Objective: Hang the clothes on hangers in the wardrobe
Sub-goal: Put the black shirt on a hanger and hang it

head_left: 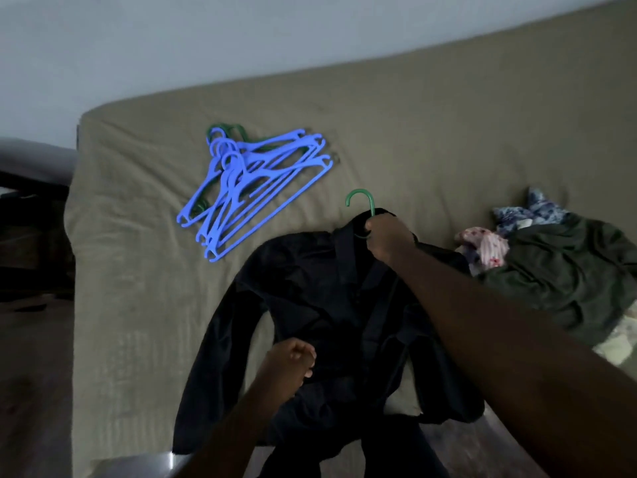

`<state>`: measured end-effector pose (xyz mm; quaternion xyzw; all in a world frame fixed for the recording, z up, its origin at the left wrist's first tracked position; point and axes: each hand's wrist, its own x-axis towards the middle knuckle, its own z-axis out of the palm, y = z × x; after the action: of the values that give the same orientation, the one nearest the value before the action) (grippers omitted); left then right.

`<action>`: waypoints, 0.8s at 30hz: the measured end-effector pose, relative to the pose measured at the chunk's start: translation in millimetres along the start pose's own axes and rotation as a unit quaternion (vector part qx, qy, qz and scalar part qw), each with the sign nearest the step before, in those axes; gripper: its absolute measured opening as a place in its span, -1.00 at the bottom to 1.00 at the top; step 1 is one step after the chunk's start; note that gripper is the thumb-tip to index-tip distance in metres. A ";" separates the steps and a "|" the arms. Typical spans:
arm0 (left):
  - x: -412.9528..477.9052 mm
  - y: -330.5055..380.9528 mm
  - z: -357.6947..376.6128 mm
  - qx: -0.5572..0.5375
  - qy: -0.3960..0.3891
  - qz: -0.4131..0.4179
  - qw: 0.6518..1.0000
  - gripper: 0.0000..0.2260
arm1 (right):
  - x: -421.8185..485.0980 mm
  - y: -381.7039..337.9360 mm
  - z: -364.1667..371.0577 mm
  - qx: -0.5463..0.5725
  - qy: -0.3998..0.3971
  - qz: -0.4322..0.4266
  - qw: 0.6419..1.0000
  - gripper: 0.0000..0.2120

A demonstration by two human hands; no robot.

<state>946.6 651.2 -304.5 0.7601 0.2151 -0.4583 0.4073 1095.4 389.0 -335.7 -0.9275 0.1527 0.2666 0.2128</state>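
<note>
Black long-sleeved jacket (310, 305) lies spread on olive-sheeted bed (138, 305), near front edge. Dark green and floral clothes heap (568, 270) at right, blue plastic hangers pile (248, 188) upper left. Right hand (389, 239) grips green plastic hanger (360, 196) at collar. Left hand (293, 367) curled on jacket front, grip unclear.

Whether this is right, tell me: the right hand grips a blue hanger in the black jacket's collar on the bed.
Wrong: in the head view the right hand grips a green hanger in the black jacket's collar on the bed.
</note>
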 end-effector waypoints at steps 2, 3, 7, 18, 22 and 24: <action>-13.4 15.7 -8.8 0.014 0.005 0.047 0.999 -0.85 | -19.6 -10.9 -30.5 -0.020 0.058 -0.016 0.998 -0.74; -21.3 25.3 -14.8 0.023 0.011 0.075 0.997 -0.85 | -31.4 -16.6 -46.3 -0.022 0.083 -0.023 0.996 -0.75; -57.3 77.3 -54.2 0.079 0.074 0.211 0.971 -0.83 | -94.4 -48.3 -111.6 -0.057 0.174 -0.070 0.981 -0.82; -245.8 274.9 -206.0 0.260 0.195 0.561 0.761 -0.59 | -303.3 -144.5 -294.9 -0.151 0.466 -0.174 0.854 -0.93; -311.6 298.4 -242.1 0.171 0.237 0.619 0.729 -0.84 | -392.4 -176.9 -375.2 -0.168 0.512 -0.149 0.829 -0.84; -341.5 307.3 -258.4 0.113 0.235 0.659 0.705 -0.88 | -427.3 -188.2 -408.9 -0.164 0.517 -0.128 0.830 -0.82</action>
<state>1130.2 701.1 187.1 0.8317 -0.3057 0.0993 0.4527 999.0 429.3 276.1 -0.9623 0.0749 -0.2609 -0.0202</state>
